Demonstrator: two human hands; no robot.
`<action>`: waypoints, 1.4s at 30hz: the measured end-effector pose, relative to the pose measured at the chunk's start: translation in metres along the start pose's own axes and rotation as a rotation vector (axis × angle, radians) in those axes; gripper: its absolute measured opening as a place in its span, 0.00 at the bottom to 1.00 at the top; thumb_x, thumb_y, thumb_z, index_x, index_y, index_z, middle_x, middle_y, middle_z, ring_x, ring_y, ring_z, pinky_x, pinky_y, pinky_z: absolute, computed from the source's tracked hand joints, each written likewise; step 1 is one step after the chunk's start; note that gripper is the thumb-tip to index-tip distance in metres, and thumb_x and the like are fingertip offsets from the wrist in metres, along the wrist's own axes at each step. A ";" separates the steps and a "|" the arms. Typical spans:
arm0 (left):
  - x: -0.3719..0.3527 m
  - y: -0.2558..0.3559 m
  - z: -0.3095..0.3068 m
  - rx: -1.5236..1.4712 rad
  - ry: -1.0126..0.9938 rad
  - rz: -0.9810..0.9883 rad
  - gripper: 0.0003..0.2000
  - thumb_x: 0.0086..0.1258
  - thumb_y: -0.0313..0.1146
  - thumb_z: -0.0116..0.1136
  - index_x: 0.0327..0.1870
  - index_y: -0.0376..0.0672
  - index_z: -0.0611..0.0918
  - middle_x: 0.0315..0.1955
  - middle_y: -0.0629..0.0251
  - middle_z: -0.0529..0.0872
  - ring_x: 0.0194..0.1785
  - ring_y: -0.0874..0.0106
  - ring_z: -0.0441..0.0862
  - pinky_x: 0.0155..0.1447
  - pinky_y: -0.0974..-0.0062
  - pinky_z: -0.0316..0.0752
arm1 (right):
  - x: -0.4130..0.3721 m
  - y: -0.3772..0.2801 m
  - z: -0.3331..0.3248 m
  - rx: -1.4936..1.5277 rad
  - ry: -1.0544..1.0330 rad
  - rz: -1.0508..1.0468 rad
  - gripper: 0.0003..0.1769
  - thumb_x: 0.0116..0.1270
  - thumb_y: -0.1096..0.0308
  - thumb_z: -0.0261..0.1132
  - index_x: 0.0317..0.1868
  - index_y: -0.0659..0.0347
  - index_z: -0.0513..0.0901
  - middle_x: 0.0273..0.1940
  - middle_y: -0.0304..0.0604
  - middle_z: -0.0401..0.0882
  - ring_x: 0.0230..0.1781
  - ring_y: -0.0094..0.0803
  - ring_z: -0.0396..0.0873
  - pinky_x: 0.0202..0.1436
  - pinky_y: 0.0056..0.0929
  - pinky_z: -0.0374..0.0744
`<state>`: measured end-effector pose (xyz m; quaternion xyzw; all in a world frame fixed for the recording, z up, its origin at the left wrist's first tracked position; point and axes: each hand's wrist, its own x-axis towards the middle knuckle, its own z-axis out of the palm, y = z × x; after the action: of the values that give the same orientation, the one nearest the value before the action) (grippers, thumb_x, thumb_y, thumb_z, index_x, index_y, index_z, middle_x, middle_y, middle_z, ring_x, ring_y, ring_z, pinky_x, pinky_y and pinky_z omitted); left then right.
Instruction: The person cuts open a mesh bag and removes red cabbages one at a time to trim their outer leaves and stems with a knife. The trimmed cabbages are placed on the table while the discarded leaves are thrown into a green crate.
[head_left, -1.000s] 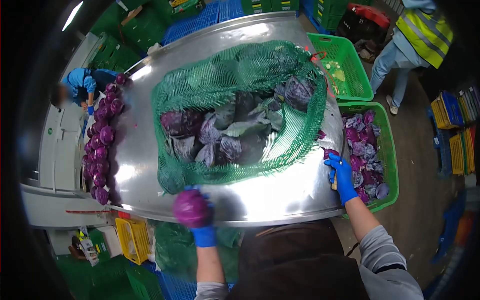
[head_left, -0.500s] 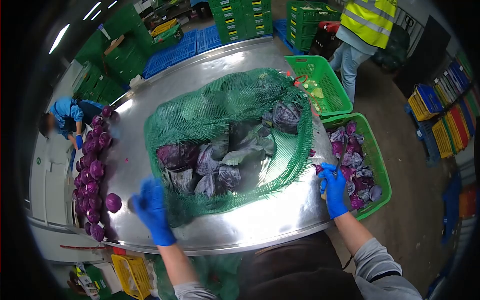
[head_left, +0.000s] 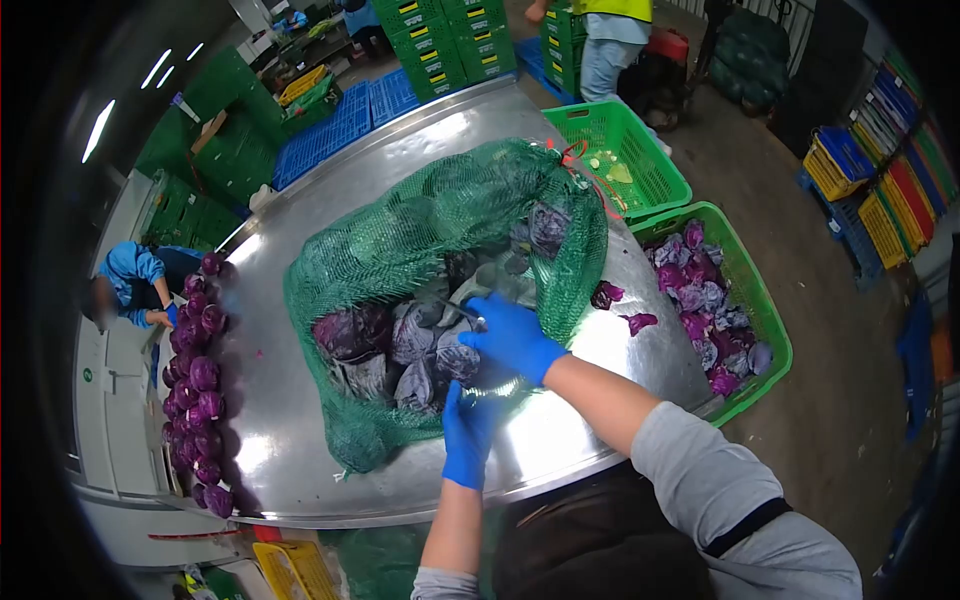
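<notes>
A green mesh sack [head_left: 400,225] lies on the metal table with its side opened out, and several dusky purple cabbages [head_left: 352,332] show in the opening. My right hand [head_left: 512,340], in a blue glove, reaches over these cabbages with its fingers curled around a knife, most of which the hand hides. Below it, at the sack's near edge, my left hand [head_left: 468,432] is raised with its fingers apart and nothing visible in them. Loose purple leaves [head_left: 640,322] rest on the table to the right of the sack.
Peeled purple cabbages [head_left: 205,375] line the table's left edge, where a person in blue [head_left: 135,275] works. On the right stand a green crate of purple leaves [head_left: 770,330] and another green crate [head_left: 655,185]. Someone in a yellow vest [head_left: 612,45] stands behind.
My right hand has swung left from beside the leaf crate to over the cabbages. My left hand has moved right to the sack's near edge. The view has shifted slightly.
</notes>
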<state>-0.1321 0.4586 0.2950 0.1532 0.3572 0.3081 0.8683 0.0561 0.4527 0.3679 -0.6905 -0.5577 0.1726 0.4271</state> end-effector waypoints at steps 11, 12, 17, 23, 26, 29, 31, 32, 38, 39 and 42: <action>-0.036 -0.017 0.040 -0.224 -0.128 0.144 0.37 0.59 0.46 0.62 0.68 0.42 0.61 0.65 0.56 0.65 0.67 0.58 0.63 0.70 0.50 0.55 | -0.087 -0.012 -0.047 0.259 -0.044 0.063 0.33 0.54 0.52 0.71 0.55 0.62 0.73 0.41 0.48 0.81 0.39 0.35 0.81 0.42 0.30 0.79; -0.042 -0.020 0.045 -0.100 -0.140 0.224 0.38 0.58 0.44 0.63 0.68 0.41 0.61 0.65 0.57 0.65 0.68 0.59 0.62 0.71 0.54 0.55 | -0.094 -0.020 -0.066 0.392 -0.078 0.244 0.28 0.56 0.51 0.70 0.49 0.62 0.74 0.32 0.44 0.79 0.29 0.30 0.78 0.31 0.27 0.76; -0.079 -0.047 0.133 0.632 -0.090 0.606 0.48 0.45 0.35 0.74 0.70 0.41 0.57 0.66 0.57 0.62 0.68 0.61 0.62 0.71 0.65 0.57 | -0.130 -0.006 -0.118 0.857 0.092 0.738 0.21 0.59 0.49 0.69 0.37 0.61 0.79 0.21 0.33 0.75 0.15 0.18 0.69 0.17 0.19 0.67; -0.044 -0.120 0.171 1.830 -0.185 0.741 0.54 0.35 0.38 0.78 0.68 0.39 0.58 0.64 0.47 0.59 0.67 0.47 0.56 0.70 0.58 0.56 | -0.204 0.106 -0.140 0.605 0.117 1.094 0.24 0.55 0.46 0.70 0.32 0.60 0.76 0.19 0.38 0.73 0.12 0.24 0.70 0.14 0.22 0.67; -0.040 -0.139 0.190 1.655 -0.222 0.743 0.51 0.35 0.38 0.78 0.66 0.43 0.61 0.64 0.46 0.59 0.68 0.47 0.55 0.71 0.58 0.54 | -0.234 0.122 -0.157 0.028 0.221 0.839 0.21 0.56 0.52 0.70 0.38 0.61 0.77 0.27 0.44 0.77 0.26 0.36 0.78 0.32 0.33 0.78; -0.010 -0.151 0.192 1.551 -0.361 0.750 0.51 0.33 0.37 0.79 0.65 0.45 0.63 0.65 0.47 0.58 0.69 0.48 0.54 0.72 0.58 0.53 | -0.224 0.104 -0.183 -0.128 0.474 0.227 0.13 0.64 0.66 0.61 0.47 0.60 0.76 0.30 0.47 0.78 0.32 0.43 0.79 0.42 0.35 0.78; -0.002 -0.150 0.199 1.586 -0.471 0.676 0.51 0.30 0.37 0.80 0.64 0.45 0.64 0.64 0.49 0.60 0.69 0.50 0.55 0.72 0.59 0.53 | -0.227 0.095 -0.187 -0.039 0.370 0.316 0.12 0.66 0.64 0.59 0.46 0.61 0.75 0.30 0.52 0.78 0.31 0.49 0.79 0.38 0.39 0.77; -0.001 -0.148 0.208 1.612 -0.467 0.631 0.50 0.30 0.37 0.80 0.63 0.45 0.65 0.63 0.49 0.61 0.68 0.50 0.57 0.72 0.59 0.55 | -0.225 0.093 -0.192 0.045 0.258 0.374 0.12 0.68 0.63 0.56 0.45 0.61 0.73 0.29 0.56 0.78 0.31 0.55 0.78 0.33 0.43 0.76; 0.011 -0.148 0.230 1.650 -0.479 0.501 0.49 0.30 0.36 0.79 0.63 0.49 0.66 0.62 0.50 0.61 0.65 0.51 0.60 0.70 0.59 0.59 | -0.216 0.110 -0.199 0.018 0.079 0.469 0.15 0.67 0.60 0.55 0.45 0.64 0.72 0.26 0.59 0.78 0.27 0.57 0.77 0.28 0.48 0.74; 0.011 -0.149 0.229 1.680 -0.447 0.501 0.49 0.29 0.36 0.80 0.63 0.51 0.66 0.63 0.50 0.60 0.65 0.50 0.60 0.70 0.58 0.59 | -0.215 0.114 -0.197 -0.018 0.027 0.475 0.15 0.67 0.60 0.55 0.45 0.64 0.72 0.26 0.60 0.78 0.27 0.57 0.78 0.29 0.49 0.75; 0.009 -0.156 0.239 1.790 -0.371 0.489 0.50 0.29 0.37 0.80 0.63 0.52 0.66 0.65 0.48 0.57 0.66 0.49 0.59 0.69 0.56 0.59 | -0.212 0.131 -0.193 0.027 0.018 0.435 0.17 0.67 0.60 0.54 0.47 0.66 0.71 0.26 0.61 0.78 0.27 0.57 0.78 0.30 0.49 0.75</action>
<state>0.1105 0.3347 0.3814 0.8798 0.2751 0.0636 0.3824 0.2078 0.1794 0.3263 -0.7903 -0.3894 0.2618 0.3941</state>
